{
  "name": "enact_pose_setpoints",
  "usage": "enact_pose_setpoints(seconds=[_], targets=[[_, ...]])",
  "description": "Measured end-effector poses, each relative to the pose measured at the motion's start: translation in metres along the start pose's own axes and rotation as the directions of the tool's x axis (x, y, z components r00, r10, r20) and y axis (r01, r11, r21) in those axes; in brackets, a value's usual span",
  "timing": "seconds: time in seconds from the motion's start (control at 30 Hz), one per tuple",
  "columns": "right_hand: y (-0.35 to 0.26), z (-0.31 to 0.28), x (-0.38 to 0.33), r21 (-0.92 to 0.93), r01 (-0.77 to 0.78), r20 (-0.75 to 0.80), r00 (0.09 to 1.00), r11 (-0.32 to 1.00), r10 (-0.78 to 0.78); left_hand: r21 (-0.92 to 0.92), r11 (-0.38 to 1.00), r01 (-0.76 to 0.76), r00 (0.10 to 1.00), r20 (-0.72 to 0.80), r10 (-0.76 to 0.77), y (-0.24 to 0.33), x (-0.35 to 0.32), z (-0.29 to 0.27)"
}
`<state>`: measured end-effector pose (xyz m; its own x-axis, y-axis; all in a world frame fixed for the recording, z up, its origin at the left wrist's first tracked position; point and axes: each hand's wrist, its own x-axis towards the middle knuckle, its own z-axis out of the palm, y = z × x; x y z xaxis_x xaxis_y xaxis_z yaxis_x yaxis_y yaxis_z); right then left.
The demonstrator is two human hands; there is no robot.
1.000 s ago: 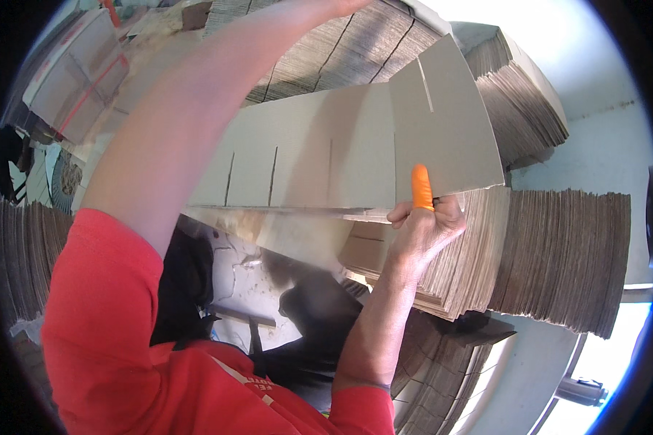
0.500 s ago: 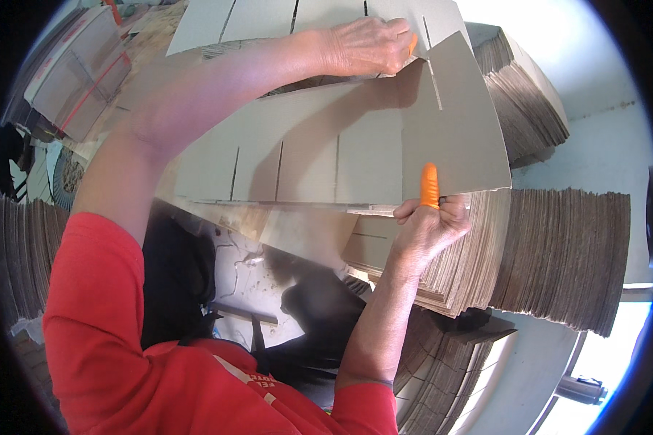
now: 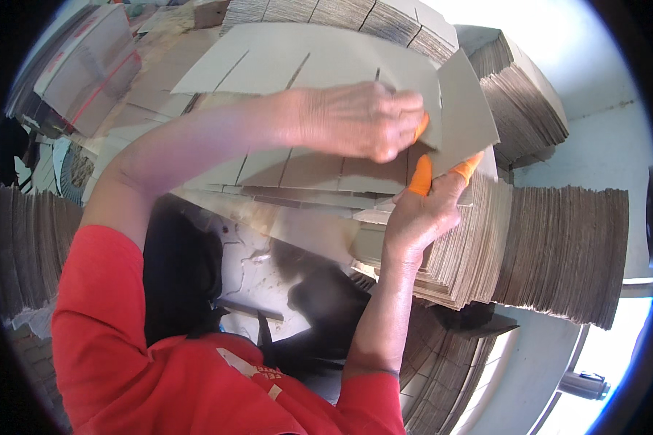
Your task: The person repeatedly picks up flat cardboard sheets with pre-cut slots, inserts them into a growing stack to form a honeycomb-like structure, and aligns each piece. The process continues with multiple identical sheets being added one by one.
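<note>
In the head view, the step in hand looks like laying a slotted cardboard sheet over similar lower sheets at the near edge of the table. The upper sheet slants over them toward the table's far side, its end panel bent up at the right. The left hand, blurred, seems to have its grip closed on the sheet's near edge beside that panel. The right hand has thumb and finger, in orange finger covers, spread below the panel's near corner; whether its grip pinches the board I cannot tell. I judge the next move calls for a sure hold on that corner and care to bring the near edges level. Against half a second ago, the left hand is lower and nearer the right one, the upper sheet has come down nearer the body, and the right hand's forefinger now shows beside its thumb.
</note>
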<state>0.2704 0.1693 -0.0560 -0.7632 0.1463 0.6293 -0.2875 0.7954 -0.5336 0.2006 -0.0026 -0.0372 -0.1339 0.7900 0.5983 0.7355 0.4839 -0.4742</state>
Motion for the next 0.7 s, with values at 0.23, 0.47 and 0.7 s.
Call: enact_pose_setpoints(seconds=[0.23,0.47,0.7], targets=[[-0.023,-0.008,0.008,-0.209,0.19,0.309,0.943,0.959,-0.12,-0.255,0.913,0.317,0.939,0.22,-0.265,0.014,-0.018,-0.047],[0.006,0.062,0.095,-0.103,0.553,0.545,0.727,0.827,-0.418,-0.159,0.598,0.786,0.528,0.676,-0.514,-0.013,-0.076,-0.079],[0.061,0.101,0.083,-0.015,0.139,0.557,0.824,0.99,-0.107,-0.349,0.534,0.77,0.627,0.569,-0.532,0.013,-0.123,-0.081]])
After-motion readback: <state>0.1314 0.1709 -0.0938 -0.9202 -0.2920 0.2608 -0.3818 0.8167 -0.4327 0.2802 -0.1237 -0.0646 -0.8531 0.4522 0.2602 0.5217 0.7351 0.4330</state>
